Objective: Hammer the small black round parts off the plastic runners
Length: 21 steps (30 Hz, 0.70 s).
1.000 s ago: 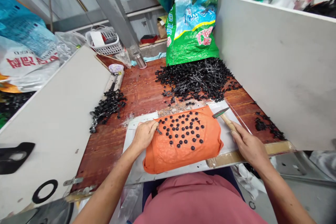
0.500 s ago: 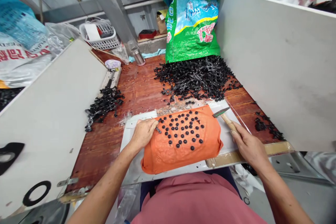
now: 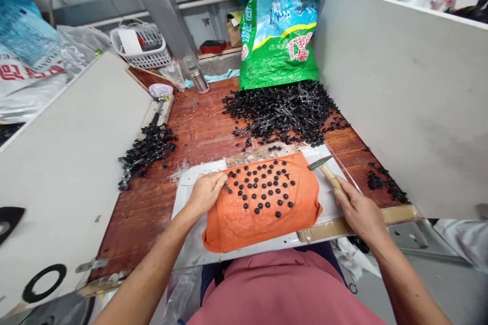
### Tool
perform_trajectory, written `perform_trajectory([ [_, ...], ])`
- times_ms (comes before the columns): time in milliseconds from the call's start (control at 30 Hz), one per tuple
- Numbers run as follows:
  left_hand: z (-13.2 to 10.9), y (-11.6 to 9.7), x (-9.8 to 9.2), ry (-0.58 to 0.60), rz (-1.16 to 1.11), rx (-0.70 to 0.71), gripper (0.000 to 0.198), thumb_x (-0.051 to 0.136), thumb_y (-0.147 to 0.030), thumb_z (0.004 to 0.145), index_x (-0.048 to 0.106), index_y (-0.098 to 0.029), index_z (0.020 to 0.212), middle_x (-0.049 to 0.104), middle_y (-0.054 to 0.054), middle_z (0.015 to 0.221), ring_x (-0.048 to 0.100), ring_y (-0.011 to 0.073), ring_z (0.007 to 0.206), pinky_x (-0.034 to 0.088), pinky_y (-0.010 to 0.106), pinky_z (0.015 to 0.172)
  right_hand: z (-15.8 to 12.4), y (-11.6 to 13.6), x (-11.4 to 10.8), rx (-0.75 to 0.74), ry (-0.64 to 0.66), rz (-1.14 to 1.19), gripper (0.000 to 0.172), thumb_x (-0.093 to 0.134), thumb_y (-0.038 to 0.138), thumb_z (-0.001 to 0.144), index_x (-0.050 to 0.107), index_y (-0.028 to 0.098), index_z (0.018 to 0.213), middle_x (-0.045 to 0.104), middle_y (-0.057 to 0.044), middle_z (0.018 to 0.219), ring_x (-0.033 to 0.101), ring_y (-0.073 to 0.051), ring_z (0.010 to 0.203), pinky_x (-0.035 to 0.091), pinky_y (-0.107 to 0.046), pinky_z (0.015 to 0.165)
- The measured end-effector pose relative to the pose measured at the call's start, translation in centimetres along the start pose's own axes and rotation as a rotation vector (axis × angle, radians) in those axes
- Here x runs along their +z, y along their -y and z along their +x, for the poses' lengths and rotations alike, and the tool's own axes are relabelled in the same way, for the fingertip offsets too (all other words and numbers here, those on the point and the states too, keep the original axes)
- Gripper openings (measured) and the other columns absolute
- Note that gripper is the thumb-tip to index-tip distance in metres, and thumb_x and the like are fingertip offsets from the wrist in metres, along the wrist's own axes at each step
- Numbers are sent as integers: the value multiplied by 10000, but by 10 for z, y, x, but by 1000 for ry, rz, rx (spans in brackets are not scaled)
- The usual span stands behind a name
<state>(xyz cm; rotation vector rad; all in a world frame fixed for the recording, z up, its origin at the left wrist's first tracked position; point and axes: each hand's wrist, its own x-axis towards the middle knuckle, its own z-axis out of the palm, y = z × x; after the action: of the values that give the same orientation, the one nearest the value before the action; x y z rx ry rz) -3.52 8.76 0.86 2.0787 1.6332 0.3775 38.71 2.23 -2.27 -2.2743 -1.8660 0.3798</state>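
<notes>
The left hand (image 3: pixel 208 192) pinches a slim black piece (image 3: pixel 227 189) at the left edge of the orange bundle (image 3: pixel 263 228); the fingertips are partly obscured, so the exact hold is uncertain. The right hand (image 3: pixel 360 210) is closed around the wooden handle of the hammer (image 3: pixel 331 179), whose head lies at the bundle's far right edge. The bundle sits at the near side, on the white board (image 3: pixel 186 177). In this inspector's judgement, sound handling calls for a firm handle grip, a light pinch and left fingertips clear of the hammer head.

Count: one hammer, one bundle, about forty black discs (image 3: pixel 278 215) on it; three loose heaps: far large heap (image 3: pixel 290 117), left heap (image 3: pixel 147 150), small right heap (image 3: pixel 385 185). One green bag (image 3: pixel 278 73) stands behind the far large heap.
</notes>
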Motion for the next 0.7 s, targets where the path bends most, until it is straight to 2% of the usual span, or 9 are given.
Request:
perform_trajectory([
  [300,0,-3,0,-5,148,26,408,337,-360,1004,581,-216,709,720,24,791,659,205,794,369,332,817,1,-2,3,15,13,56,568,358,511,1009,504,295,1513,794,-70,1087,759,-318,947,564,-369,735],
  [433,3,-4,-4,43,180,17,409,350,-349,1002,588,-213,699,726,26,780,647,194,750,356,325,780,0,1,-3,-22,-18,101,551,407,482,997,532,282,1496,803,-62,1049,768,-293,865,563,-338,685],
  [567,7,-6,-8,81,230,34,395,384,-349,993,605,-216,694,731,30,771,649,200,743,358,316,755,-3,32,-27,-167,-105,96,515,416,429,1020,505,318,1515,737,-60,1266,749,-283,1014,572,-331,762],
  [633,7,-8,-10,80,253,42,393,402,-354,992,623,-219,696,739,37,771,663,211,760,366,319,763,-2,57,-38,-275,-65,116,491,427,402,1027,505,354,1509,716,-35,1307,737,-267,1057,575,-324,797],
  [700,7,-10,-11,69,262,42,387,423,-355,989,640,-222,698,743,38,762,670,215,758,372,321,764,1,85,-43,-389,29,124,476,394,363,1048,487,378,1514,717,-21,1306,739,-247,1042,573,-338,841],
])
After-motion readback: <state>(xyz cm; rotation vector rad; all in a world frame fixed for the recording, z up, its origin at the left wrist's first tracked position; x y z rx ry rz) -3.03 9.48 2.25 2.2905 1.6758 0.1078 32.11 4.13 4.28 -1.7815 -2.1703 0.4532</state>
